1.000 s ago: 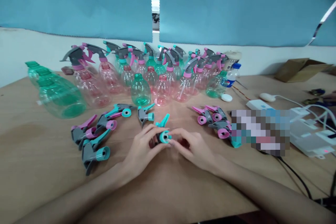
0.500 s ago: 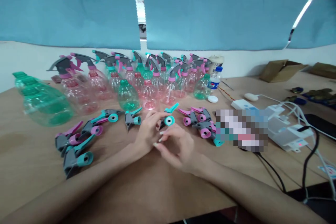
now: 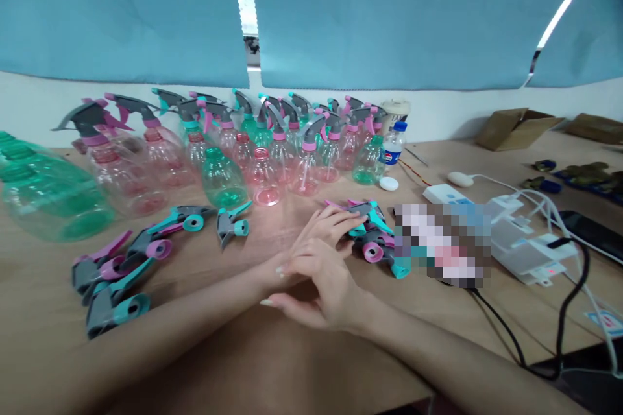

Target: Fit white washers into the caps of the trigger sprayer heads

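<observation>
My left hand reaches across to the right-hand pile of loose spray heads. Its fingers and thumb are closed around a grey spray head with a teal trigger and collar, which rests against the others there. In that pile lie grey and pink spray heads and a teal collar. My right hand hovers in front of my left wrist, overlapping it in view. Its thumb and forefinger are apart, with nothing visible between them.
Behind my hands stand pink and green bottles, several topped with spray heads, including a pink bottle and a green one. More loose spray heads lie left. A Pepsi bottle, power strip, cables and cardboard box are right.
My left hand has carried the teal spray head rightward from mid-table to the right-hand pile. My right hand's thumb and forefinger have spread apart. The view has shifted slightly right.
</observation>
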`<state>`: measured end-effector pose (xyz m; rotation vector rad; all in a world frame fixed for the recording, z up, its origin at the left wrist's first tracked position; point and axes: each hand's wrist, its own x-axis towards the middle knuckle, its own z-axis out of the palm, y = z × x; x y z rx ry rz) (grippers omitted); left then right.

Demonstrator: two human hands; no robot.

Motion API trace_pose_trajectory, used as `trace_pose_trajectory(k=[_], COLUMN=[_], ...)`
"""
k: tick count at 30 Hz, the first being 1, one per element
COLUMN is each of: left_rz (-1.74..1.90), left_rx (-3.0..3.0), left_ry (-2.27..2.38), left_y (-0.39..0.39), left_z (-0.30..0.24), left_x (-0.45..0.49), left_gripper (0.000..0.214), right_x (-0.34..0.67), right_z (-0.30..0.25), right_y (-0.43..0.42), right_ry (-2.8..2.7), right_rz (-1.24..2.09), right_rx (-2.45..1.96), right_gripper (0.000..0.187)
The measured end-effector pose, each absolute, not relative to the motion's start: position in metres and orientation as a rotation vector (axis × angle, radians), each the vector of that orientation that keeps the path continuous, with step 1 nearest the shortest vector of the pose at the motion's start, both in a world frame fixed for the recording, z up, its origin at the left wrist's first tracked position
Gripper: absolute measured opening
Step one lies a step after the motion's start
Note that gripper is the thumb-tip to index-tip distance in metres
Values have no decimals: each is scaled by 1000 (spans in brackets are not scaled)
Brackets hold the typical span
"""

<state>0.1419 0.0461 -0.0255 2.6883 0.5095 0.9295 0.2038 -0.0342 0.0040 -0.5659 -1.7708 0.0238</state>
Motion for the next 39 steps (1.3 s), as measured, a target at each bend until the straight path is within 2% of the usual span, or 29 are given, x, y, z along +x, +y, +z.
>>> trace_pose_trajectory(k=[4, 8, 11, 16, 23, 31, 39], left_rz=[779, 772, 791, 482, 405, 703, 811], left_rx=[2702, 2739, 2788, 2824, 2881, 2430, 2181], left_ry=[497, 813, 1169, 1535, 1380, 1097, 1131], left_y=[44, 42, 42, 44, 35, 6, -8], left_z=[-5, 12, 15, 19, 17, 3, 0], left_x=[108, 63, 25, -16, -8, 10, 16], left_gripper=[32, 25, 26, 35, 22, 18, 23], right_x=[203, 204, 204, 203, 207, 206, 206], right_z=[5, 7, 6, 2, -8, -13, -12], right_y=[-37, -41, -42, -41, -33, -32, -37], right_ry=[-1814, -1855, -1897, -1937, -1945, -1907, -2012], right_rz=[59, 106, 171, 260, 370, 573, 399], right_rx=[-614, -687, -783, -907, -1048, -1178, -1126], right_gripper=[13, 8, 1, 9, 9, 9, 20])
